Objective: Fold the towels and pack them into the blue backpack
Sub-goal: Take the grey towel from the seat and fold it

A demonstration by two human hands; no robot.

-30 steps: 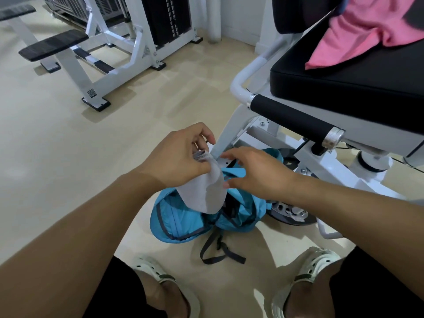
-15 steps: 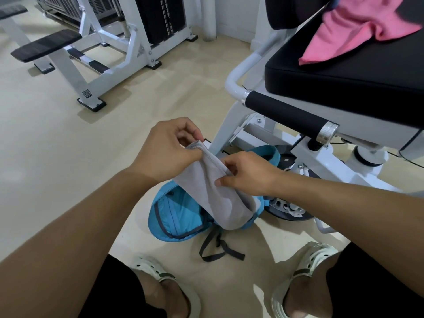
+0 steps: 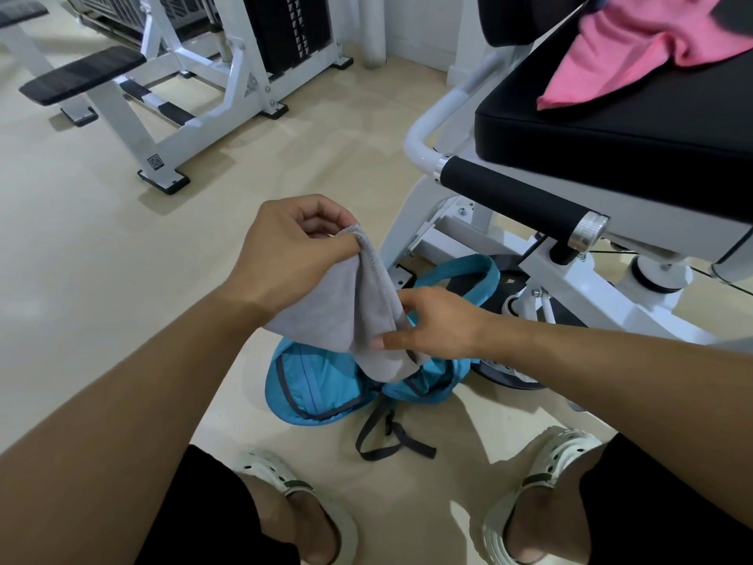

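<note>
A grey towel (image 3: 338, 316) hangs between both hands above the blue backpack (image 3: 322, 385), which lies open on the floor between my feet and the bench frame. My left hand (image 3: 285, 254) pinches the towel's top corner. My right hand (image 3: 432, 324) grips its lower right edge, thumb on the front of the cloth. The towel's bottom end droops into the backpack's opening. A pink towel (image 3: 635, 46) lies crumpled on the black bench seat (image 3: 611, 132) at upper right.
The white frame of the bench (image 3: 529, 254) and its black padded roller (image 3: 517, 197) stand right behind the backpack. Another white exercise machine (image 3: 175, 87) stands at the far left. Dark straps (image 3: 387, 438) trail from the backpack. My sandalled feet are at the bottom.
The towel has been drawn out wider and lifted. My left hand has risen with the corner while my right hand moved from the backpack to the towel's lower edge.
</note>
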